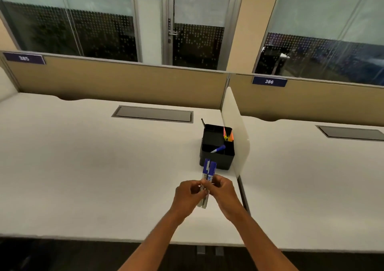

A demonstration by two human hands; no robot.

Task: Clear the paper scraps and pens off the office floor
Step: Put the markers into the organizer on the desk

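Both my hands hold two blue-capped pens over the white counter, just short of the black organizer.

My left hand [190,195] has its grip clamped around the lower barrels of the two pens [207,179], and my right hand [223,194] pinches them from the other side, fingers closed on the barrels; the caps point up and away from me, side by side and touching. The black organizer [217,148] stands on the counter [83,167] just beyond the caps, against the low white divider [236,125]. One more blue-capped pen [218,148] lies tilted in its near compartment, and orange and yellow sticky tabs [228,135] stand in the far right one. Desk labels 385 [24,58] and 386 [269,81] sit on the tan partition [124,83].
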